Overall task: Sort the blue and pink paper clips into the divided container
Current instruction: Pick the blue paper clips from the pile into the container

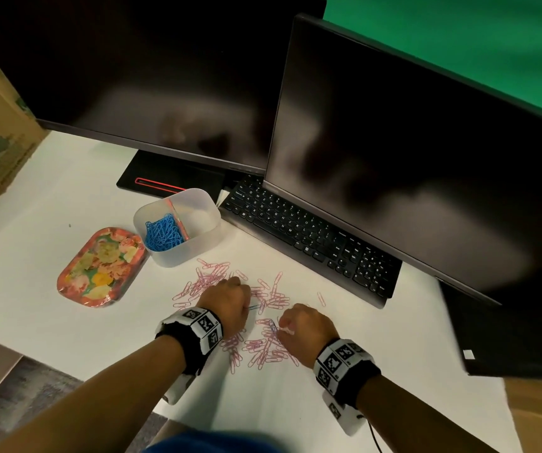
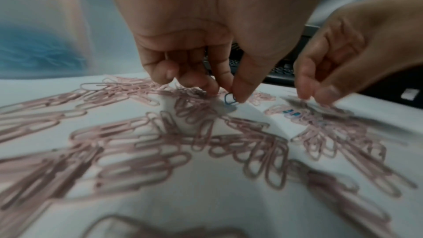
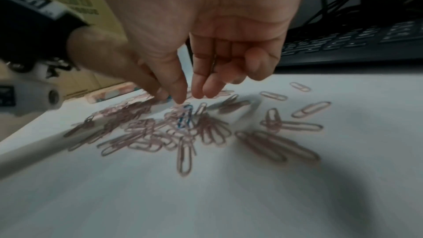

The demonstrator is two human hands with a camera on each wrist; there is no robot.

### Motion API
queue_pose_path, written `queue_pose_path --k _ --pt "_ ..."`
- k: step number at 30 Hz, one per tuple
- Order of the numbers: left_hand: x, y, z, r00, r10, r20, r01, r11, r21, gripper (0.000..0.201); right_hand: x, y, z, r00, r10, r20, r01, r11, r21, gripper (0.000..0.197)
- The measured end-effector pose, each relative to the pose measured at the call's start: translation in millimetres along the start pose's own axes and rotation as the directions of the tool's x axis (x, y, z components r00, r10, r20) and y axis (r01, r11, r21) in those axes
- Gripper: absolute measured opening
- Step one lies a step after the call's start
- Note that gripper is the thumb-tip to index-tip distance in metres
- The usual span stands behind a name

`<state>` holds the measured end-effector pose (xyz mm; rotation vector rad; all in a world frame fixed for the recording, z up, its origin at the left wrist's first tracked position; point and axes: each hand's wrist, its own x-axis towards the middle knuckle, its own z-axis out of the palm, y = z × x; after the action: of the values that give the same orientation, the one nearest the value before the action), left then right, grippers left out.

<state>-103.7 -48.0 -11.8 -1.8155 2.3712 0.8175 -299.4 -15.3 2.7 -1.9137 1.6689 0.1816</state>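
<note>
Two dark monitors (image 1: pixel 410 152) and a keyboard (image 1: pixel 309 237) crowd the back of the white desk (image 1: pixel 34 289), leaving open surface at the left and near edges. The divided container (image 1: pixel 197 243) stands beside a floral lid (image 1: pixel 100 266), blue clips (image 1: pixel 162 232) in its left compartment. Pink clips (image 1: pixel 263 348) lie scattered before it. The left hand (image 1: pixel 227 302) pinches a blue clip (image 2: pixel 229 99); the right hand (image 1: pixel 305 325), fingers curled down, touches the pile beside another blue clip (image 3: pixel 184 118), grasping nothing that I can see.

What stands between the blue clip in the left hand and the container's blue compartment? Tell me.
Nothing visible blocks it. The left hand pinches a blue clip just above the table; between it and the open-topped container lie only flat pink clips, which a lift clears. The floral lid sits beside the container.
</note>
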Motion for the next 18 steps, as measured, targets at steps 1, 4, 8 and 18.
queue_pose_path --k 1,4,8,18 --pt "0 0 -1 1.0 -0.001 -0.031 0.0 0.999 -0.042 0.01 0 -3 3 1.0 -0.002 0.008 0.002 1.0 -0.024 0.028" --pt "1 -2 -5 0.997 -0.061 -0.05 0.048 0.973 -0.224 0.005 3 -12 6 1.0 0.023 0.015 -0.022 0.996 -0.082 0.028" --pt "1 -2 -6 0.983 -0.174 -0.055 0.125 0.861 -0.492 0.015 12 -21 4 0.996 0.08 0.033 -0.076 0.992 -0.098 0.021" --pt "-2 -7 0 0.926 -0.36 0.112 0.287 0.48 -0.829 0.014 2 -8 -3 0.99 -0.006 0.141 0.004 1.0 0.016 0.012"
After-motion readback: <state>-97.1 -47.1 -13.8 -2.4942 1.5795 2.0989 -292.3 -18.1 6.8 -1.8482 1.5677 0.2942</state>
